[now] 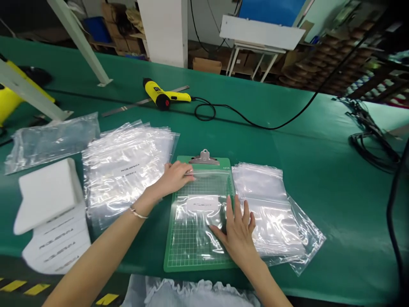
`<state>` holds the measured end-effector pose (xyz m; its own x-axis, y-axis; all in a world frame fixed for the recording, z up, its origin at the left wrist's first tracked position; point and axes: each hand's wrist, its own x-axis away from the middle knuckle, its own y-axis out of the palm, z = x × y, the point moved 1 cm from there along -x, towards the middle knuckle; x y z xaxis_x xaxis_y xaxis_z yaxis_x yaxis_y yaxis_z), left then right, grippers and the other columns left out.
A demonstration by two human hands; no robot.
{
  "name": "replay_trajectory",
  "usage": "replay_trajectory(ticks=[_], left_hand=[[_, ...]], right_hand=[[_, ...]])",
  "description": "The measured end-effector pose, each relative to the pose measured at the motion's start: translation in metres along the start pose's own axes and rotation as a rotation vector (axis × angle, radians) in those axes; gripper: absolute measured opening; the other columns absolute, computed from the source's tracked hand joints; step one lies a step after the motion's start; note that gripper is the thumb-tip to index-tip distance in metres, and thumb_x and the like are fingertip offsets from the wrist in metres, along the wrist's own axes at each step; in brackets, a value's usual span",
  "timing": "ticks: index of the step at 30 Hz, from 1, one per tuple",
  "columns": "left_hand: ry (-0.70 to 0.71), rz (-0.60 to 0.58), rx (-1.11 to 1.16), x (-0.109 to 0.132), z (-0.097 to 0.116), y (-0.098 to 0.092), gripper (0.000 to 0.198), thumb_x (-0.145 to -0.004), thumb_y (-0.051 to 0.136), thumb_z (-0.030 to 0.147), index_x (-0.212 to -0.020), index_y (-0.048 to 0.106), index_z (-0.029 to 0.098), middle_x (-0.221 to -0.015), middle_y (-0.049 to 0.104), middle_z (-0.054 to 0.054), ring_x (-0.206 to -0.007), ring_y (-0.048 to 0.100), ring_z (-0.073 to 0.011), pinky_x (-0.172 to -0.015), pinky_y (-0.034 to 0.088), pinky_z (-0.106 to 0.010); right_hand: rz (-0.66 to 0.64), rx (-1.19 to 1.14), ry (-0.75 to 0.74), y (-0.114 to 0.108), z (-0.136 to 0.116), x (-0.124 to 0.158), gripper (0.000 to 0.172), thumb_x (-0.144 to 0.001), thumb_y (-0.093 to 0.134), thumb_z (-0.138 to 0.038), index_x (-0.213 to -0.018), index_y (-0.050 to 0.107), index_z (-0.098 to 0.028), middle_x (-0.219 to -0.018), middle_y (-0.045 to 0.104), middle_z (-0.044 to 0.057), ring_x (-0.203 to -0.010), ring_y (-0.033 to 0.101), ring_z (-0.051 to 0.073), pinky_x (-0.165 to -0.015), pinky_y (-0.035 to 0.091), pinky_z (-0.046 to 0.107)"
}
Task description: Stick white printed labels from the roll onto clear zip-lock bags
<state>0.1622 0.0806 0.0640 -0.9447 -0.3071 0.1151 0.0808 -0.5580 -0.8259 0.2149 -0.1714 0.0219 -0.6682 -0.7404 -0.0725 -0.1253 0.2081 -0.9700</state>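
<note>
A clear plastic bag (198, 200) with a white label lies on a green clipboard (188, 251) with a grid and a metal clip (204, 157). My left hand (174, 177) rests at the bag's upper left corner, fingers curled onto its top edge. My right hand (238, 228) lies flat with fingers spread on the bag's right side, overlapping the edge of a stack of clear bags (265, 204) to the right.
A larger pile of labelled clear bags (124, 166) sits left of the clipboard. White label sheets (57, 243) and a white foam block (44, 192) lie at far left. A yellow heat gun (161, 96) with a black cord (255, 123) lies farther back on the green table (319, 170).
</note>
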Motion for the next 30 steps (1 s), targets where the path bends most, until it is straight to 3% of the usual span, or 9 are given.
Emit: replay_trajectory(ticks=[3,6,9,12,16,19,23,27,30], left_hand=[[0.091,-0.055,0.326,0.017,0.015,-0.040,0.021,-0.085,0.046,0.038,-0.076,0.053,0.020,-0.074,0.060,0.000,-0.073,0.058,-0.0159,-0.069,0.046,-0.029],[0.055,0.083,0.572,0.029,0.018,-0.088,0.017,-0.078,0.057,0.034,-0.076,0.054,0.018,-0.065,0.059,0.002,-0.063,0.059,-0.0138,-0.063,0.047,-0.026],[-0.090,0.352,0.530,0.036,-0.008,-0.121,0.017,-0.072,0.063,0.031,-0.077,0.056,0.017,-0.065,0.059,0.001,-0.059,0.058,-0.0128,-0.058,0.046,-0.024],[-0.220,0.504,0.486,0.043,-0.061,-0.133,0.032,-0.069,0.066,0.037,-0.092,0.057,0.017,-0.069,0.061,-0.001,-0.059,0.057,-0.0128,-0.055,0.046,-0.024],[-0.361,0.589,0.389,0.049,-0.132,-0.128,0.060,-0.073,0.060,0.043,-0.122,0.043,0.012,-0.079,0.064,-0.007,-0.071,0.061,-0.0182,-0.064,0.050,-0.030],[-0.453,0.703,0.247,0.052,-0.154,-0.111,0.070,-0.076,0.056,0.042,-0.131,0.031,0.006,-0.109,0.057,-0.023,-0.103,0.055,-0.0318,-0.082,0.045,-0.046],[-0.446,0.748,0.103,0.058,-0.145,-0.062,0.060,-0.086,0.038,0.038,-0.136,0.025,0.006,-0.142,0.024,-0.029,-0.134,0.017,-0.0370,-0.100,0.017,-0.062],[-0.332,0.570,0.114,0.052,-0.127,-0.025,0.050,-0.079,0.050,0.040,-0.124,0.049,0.018,-0.139,0.040,-0.015,-0.132,0.025,-0.0324,-0.107,0.012,-0.054],[-0.384,0.580,0.166,0.052,-0.126,-0.034,0.055,-0.079,0.053,0.044,-0.127,0.046,0.018,-0.140,0.038,-0.013,-0.133,0.025,-0.0300,-0.108,0.017,-0.048]], right_hand=[[-0.024,-0.508,0.119,-0.017,-0.006,-0.030,0.094,-0.079,0.053,-0.052,-0.144,-0.007,-0.020,-0.140,0.037,0.020,-0.128,0.033,0.035,-0.095,0.033,0.055],[-0.279,-0.992,0.225,-0.028,-0.025,-0.066,0.071,-0.072,0.061,-0.048,-0.131,0.040,-0.013,-0.090,0.068,0.012,-0.085,0.063,0.025,-0.078,0.048,0.040],[-0.477,-1.136,0.154,-0.025,-0.057,-0.085,0.032,-0.068,0.065,-0.046,-0.076,0.062,-0.015,-0.057,0.062,0.003,-0.057,0.061,0.017,-0.061,0.049,0.031],[-0.558,-1.245,0.109,-0.008,-0.092,-0.087,0.027,-0.067,0.064,-0.040,-0.079,0.059,-0.017,-0.052,0.057,-0.003,-0.046,0.057,0.015,-0.051,0.047,0.028],[-0.445,-1.141,0.027,0.011,-0.128,-0.087,0.040,-0.070,0.058,-0.028,-0.108,0.055,-0.015,-0.062,0.060,-0.002,-0.053,0.058,0.016,-0.055,0.049,0.030],[-0.332,-0.952,-0.114,0.013,-0.136,-0.087,0.039,-0.071,0.055,-0.023,-0.110,0.058,-0.017,-0.082,0.066,0.005,-0.057,0.058,0.016,-0.057,0.048,0.030],[-0.300,-0.902,-0.202,0.009,-0.126,-0.076,0.029,-0.077,0.053,-0.030,-0.101,0.065,-0.020,-0.088,0.068,0.007,-0.060,0.060,0.019,-0.054,0.047,0.030],[-0.331,-0.955,-0.142,0.005,-0.125,-0.066,0.031,-0.079,0.052,-0.040,-0.096,0.067,-0.018,-0.083,0.069,0.009,-0.064,0.061,0.022,-0.056,0.048,0.031],[-0.407,-0.927,-0.196,0.000,-0.133,-0.060,0.033,-0.081,0.052,-0.042,-0.099,0.066,-0.018,-0.088,0.069,0.011,-0.073,0.063,0.024,-0.063,0.050,0.033]])
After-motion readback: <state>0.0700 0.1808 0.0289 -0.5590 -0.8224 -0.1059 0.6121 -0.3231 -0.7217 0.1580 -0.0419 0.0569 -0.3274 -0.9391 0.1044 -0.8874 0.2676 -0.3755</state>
